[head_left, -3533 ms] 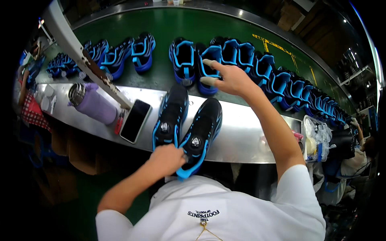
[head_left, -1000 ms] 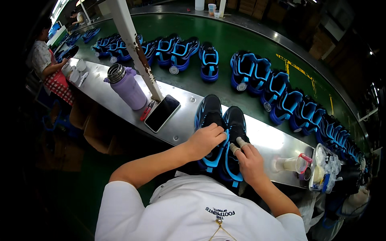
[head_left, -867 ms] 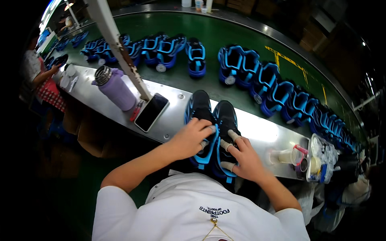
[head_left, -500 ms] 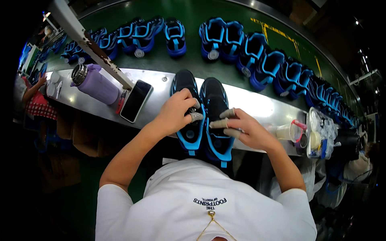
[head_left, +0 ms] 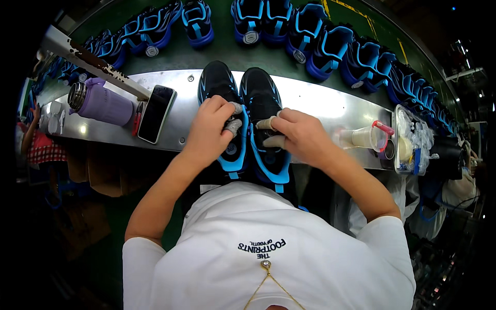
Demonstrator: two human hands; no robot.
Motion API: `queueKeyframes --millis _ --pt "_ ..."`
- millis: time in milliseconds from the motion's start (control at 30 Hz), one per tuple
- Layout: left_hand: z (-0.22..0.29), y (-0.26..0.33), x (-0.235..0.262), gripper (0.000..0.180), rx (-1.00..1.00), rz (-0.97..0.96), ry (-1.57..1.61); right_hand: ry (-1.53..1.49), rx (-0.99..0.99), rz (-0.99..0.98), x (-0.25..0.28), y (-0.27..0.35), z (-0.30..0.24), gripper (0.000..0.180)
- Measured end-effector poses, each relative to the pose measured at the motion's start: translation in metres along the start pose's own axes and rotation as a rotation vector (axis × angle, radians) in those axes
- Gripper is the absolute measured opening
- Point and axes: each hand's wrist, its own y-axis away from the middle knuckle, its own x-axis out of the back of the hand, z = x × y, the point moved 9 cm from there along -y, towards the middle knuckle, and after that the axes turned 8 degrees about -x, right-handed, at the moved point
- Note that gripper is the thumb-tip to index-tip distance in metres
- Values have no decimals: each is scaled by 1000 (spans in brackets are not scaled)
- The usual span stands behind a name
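Black shoes (head_left: 261, 98) point toes-forward, long axes nearly parallel, fingers (head_left: 266, 123) touching both, grip unclear.

Cannot see the laces of the black-and-blue left sneaker (head_left: 219, 80), covered by the left hand (head_left: 204, 132) in grey finger covers; cannot tell the exact grip there. Likewise cannot make out the middle of the matching right sneaker (head_left: 261, 88) behind the beige-covered fingertips of the right hand (head_left: 305, 134). Cannot see the toe of a black sneaker with a blue-edged collar (head_left: 250, 26), cut off by the upper edge. Cannot count the small, crowded black-and-blue sneakers (head_left: 431, 106) farther right.
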Motion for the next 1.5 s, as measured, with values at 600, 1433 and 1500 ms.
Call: queueKeyframes --millis 600,1433,1500 --pt "-5 4 15 33 85 -232 210 -160 -4 -160 -3 3 -7 22" --pt "-26 -1 0 31 257 -178 308 -287 -20 -92 -2 -1 12 31" --pt "-28 -1 -4 24 254 -293 346 -209 -67 -56 -10 2 10 33"
